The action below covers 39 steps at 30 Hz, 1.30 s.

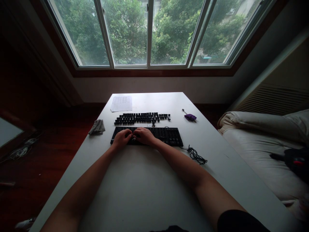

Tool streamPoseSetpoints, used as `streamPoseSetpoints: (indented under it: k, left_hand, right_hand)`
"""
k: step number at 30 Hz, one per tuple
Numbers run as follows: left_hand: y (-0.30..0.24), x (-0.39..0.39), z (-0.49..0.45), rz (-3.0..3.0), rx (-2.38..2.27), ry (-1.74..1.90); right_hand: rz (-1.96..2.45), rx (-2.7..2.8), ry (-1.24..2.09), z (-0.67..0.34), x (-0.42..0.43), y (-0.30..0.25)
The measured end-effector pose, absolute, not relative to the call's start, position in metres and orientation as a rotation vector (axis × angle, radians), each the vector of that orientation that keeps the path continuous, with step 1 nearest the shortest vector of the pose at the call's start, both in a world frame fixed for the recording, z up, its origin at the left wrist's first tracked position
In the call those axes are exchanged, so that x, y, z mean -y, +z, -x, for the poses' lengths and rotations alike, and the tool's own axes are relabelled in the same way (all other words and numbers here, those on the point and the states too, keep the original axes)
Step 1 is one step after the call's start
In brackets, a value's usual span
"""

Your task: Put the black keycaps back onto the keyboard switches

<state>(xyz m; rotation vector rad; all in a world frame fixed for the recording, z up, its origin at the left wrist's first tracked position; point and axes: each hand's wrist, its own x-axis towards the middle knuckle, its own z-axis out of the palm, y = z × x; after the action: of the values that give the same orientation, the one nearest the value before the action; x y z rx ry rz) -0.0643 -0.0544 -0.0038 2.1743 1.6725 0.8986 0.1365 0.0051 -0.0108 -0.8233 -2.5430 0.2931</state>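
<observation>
A black keyboard (166, 137) lies on the white table in front of me, and both my hands meet over its left half. My left hand (121, 138) rests at the keyboard's front left, its fingers curled and closed; what they hold, if anything, is hidden. My right hand (145, 135) is closed beside it, fingertips pinched close to the left thumb. Between the fingertips a small shiny wire-like thing (134, 138) shows, too small to name surely. Behind the keyboard, loose black keycaps (135, 118) stand in rows.
A printed sheet (121, 103) lies at the table's (149, 187) far left. A grey cloth (97, 127) sits at the left edge. On the right are a purple item (190, 117), a small brush-like stick (184, 111) and the coiled black cable (196, 156). Beyond stands a cushioned seat (253, 141).
</observation>
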Motion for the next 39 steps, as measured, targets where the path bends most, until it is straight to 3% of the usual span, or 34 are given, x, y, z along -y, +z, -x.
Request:
streamPoseSetpoints:
  k: [39]
  left_hand:
    - [-0.0053,0.054,0.0642,-2.184,-1.658,0.92]
  right_hand:
    - [0.81,2.524,0.289,-0.1375,-0.0059,-0.0119]
